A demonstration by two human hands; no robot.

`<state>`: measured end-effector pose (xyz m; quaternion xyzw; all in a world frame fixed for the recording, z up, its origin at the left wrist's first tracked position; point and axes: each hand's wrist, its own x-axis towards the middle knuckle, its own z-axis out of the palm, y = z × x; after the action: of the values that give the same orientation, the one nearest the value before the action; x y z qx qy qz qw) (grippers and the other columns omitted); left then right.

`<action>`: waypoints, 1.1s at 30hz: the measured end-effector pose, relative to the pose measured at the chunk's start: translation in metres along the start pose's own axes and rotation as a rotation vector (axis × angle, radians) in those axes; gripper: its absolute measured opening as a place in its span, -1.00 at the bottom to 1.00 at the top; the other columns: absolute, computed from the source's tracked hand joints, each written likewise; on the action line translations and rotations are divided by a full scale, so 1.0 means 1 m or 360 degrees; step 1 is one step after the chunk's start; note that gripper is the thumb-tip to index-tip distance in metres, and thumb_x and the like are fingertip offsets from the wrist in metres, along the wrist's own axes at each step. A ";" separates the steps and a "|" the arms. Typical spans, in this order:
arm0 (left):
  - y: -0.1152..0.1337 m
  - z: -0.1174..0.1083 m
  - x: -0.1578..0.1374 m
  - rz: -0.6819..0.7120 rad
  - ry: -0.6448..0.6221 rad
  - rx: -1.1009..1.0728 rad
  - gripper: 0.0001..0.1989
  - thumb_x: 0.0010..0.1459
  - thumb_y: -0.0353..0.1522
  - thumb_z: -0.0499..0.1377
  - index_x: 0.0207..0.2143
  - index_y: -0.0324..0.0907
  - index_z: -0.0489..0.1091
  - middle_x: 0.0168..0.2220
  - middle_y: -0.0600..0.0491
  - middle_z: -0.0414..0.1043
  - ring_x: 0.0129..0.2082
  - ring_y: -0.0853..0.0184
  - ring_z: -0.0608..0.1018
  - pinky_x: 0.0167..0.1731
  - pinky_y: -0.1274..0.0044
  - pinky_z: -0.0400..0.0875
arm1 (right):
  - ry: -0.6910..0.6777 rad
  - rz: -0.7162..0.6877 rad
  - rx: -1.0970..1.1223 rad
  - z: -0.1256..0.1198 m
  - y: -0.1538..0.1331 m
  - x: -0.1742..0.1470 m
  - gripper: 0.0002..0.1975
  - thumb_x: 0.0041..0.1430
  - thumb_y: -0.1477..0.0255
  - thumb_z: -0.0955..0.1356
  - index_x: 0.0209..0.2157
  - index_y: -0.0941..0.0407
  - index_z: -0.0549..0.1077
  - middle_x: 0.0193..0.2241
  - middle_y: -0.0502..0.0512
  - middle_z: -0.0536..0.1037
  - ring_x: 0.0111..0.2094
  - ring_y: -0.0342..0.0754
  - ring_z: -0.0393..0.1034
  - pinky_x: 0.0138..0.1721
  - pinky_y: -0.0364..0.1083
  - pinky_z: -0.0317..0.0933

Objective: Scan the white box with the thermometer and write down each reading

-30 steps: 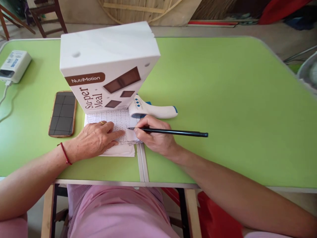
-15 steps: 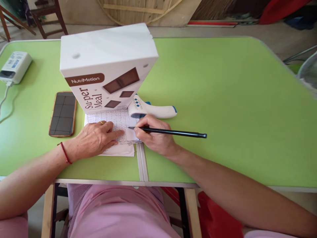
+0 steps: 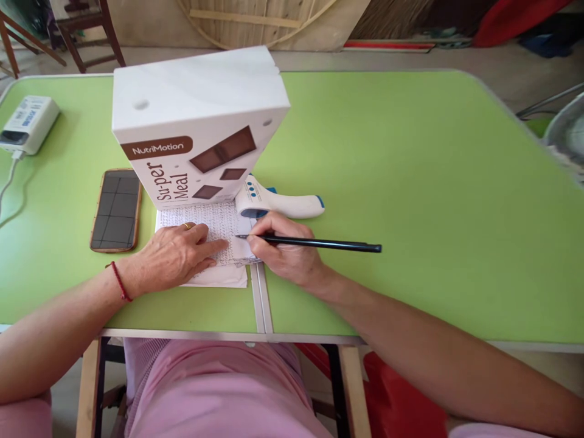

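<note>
A black pen [image 3: 323, 244] is pinched in my right hand [image 3: 289, 250], its tip at the handwritten sheets of paper [image 3: 214, 216]. My left hand [image 3: 176, 255] lies on the left part of the sheets with its fingers stretched out. Just behind the paper stands a tall white NutriMotion box [image 3: 201, 140]; its base hides the far edge of the sheets. Right beside the box, a white and blue infrared thermometer [image 3: 283, 202] lies on its side, just beyond my right hand. Left of the paper is a phone [image 3: 115, 210] in a brown case.
The green folding table [image 3: 410, 182] has a metal seam [image 3: 260, 301] down its middle. A white power bank [image 3: 30, 123] with a cable lies at the far left. Beyond the table are wooden chairs [image 3: 89, 30], and a pale container [image 3: 566, 137] is at the right.
Almost nothing differs. The view has shifted very slightly; both hands, the pen and the paper hold their places.
</note>
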<state>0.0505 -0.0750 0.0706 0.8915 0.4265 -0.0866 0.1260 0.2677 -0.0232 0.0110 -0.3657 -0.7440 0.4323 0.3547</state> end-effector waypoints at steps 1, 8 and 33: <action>0.000 0.000 0.000 -0.0003 -0.0003 -0.0004 -0.68 0.38 -0.25 -0.03 0.11 -0.06 0.32 -0.32 0.01 0.34 -0.42 0.29 0.42 -0.49 0.51 0.29 | 0.0031 -0.0004 0.0011 0.000 0.000 0.000 -0.88 0.02 0.54 0.29 -0.55 0.09 0.29 -0.64 -0.09 0.37 -0.64 -0.22 0.23 -0.61 -0.20 0.12; -0.001 0.001 -0.001 0.0003 -0.0001 -0.0017 -0.67 0.39 -0.25 -0.05 0.11 -0.08 0.32 -0.31 0.00 0.34 -0.40 0.29 0.43 -0.47 0.51 0.31 | 0.0062 0.0067 -0.0002 0.000 0.003 0.000 -0.89 -0.01 0.53 0.29 -0.55 0.09 0.28 -0.66 -0.10 0.36 -0.65 -0.21 0.19 -0.62 -0.19 0.10; -0.001 0.000 -0.001 0.0012 0.0006 -0.0001 -0.68 0.38 -0.26 -0.03 0.11 -0.08 0.31 -0.32 0.02 0.33 -0.42 0.29 0.42 -0.50 0.50 0.30 | 0.0066 0.0072 0.0092 0.000 0.002 0.001 -0.88 0.00 0.53 0.30 -0.57 0.11 0.30 -0.67 -0.09 0.36 -0.67 -0.24 0.19 -0.65 -0.22 0.07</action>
<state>0.0496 -0.0751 0.0711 0.8932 0.4234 -0.0842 0.1260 0.2676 -0.0216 0.0088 -0.3810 -0.7152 0.4540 0.3705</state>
